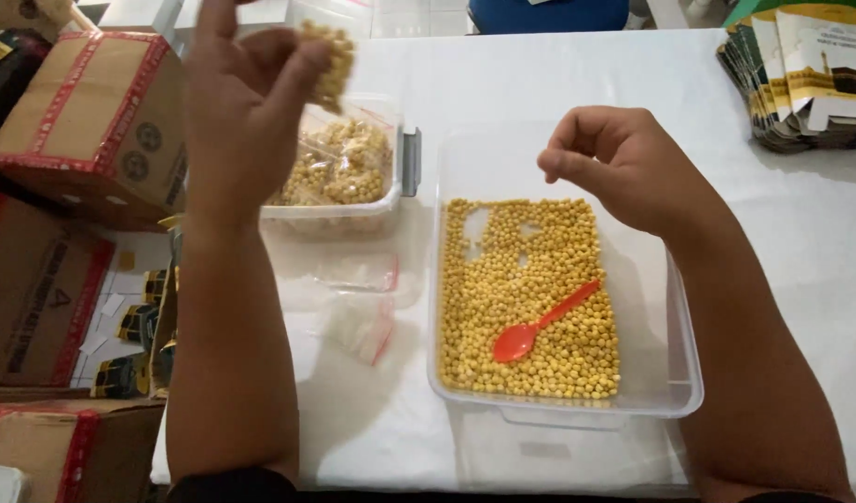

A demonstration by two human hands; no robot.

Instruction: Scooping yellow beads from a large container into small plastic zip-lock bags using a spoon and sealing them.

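Observation:
My left hand is raised above the table and pinches a small clear bag of yellow beans between thumb and fingers. Under it stands a small clear tub holding several filled bean bags. My right hand hovers over the far end of a large clear tub, fingers curled in with nothing visible in them. Loose yellow beans cover the large tub's floor, and an orange plastic spoon lies on them.
Empty small zip bags lie on the white table between my arms. Taped cardboard boxes stand to the left, beside the table. A stack of printed booklets sits at the far right corner.

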